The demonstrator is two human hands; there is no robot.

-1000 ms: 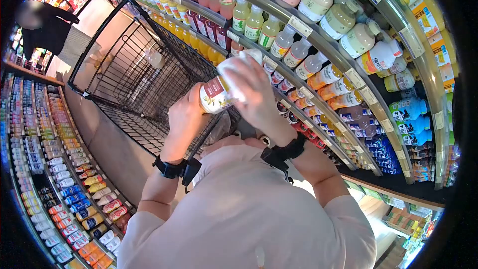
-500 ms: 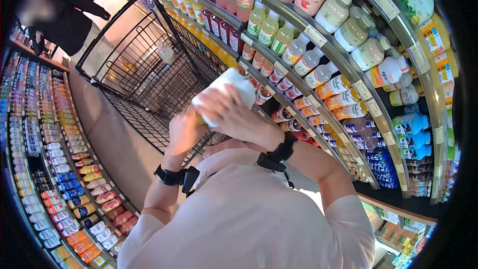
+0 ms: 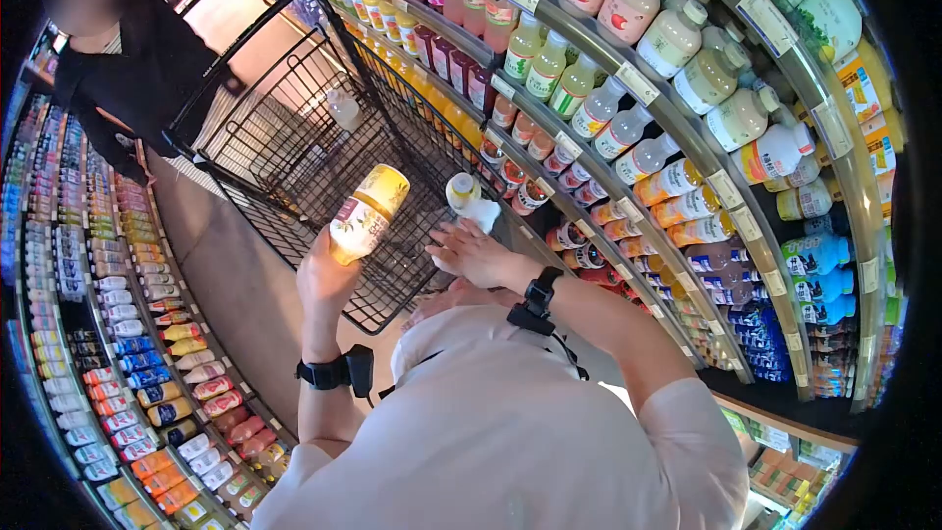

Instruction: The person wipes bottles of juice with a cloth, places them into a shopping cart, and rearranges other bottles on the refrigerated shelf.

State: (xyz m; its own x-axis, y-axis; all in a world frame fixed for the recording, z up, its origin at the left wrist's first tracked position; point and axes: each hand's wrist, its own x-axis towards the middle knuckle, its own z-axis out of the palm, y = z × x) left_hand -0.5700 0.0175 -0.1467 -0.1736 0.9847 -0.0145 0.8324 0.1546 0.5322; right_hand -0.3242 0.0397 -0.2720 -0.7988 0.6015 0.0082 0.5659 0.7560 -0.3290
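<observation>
My left hand [image 3: 328, 280] is wrapped round the lower end of a yellow-and-white bottle [image 3: 365, 219], tilted over the near part of the black wire cart [image 3: 392, 285]. To its right my right hand [image 3: 476, 253] is apart from the bottle, its fingers spread and bent. Just beyond those fingers lie a white cloth or tissue [image 3: 480, 213] and a pale bottle with a yellow label [image 3: 461, 190]; whether the hand touches the cloth is unclear.
A translucent bottle [image 3: 343, 109] is in the cart's far part. A person in dark clothes [image 3: 132, 79] stands at the cart's far left. Drink shelves run along the right [image 3: 648, 88] and the left [image 3: 137, 334].
My hands have moved apart. The left one now shows the yellow-and-white bottle, and the white cloth is off it. The person at the far left has come closer.
</observation>
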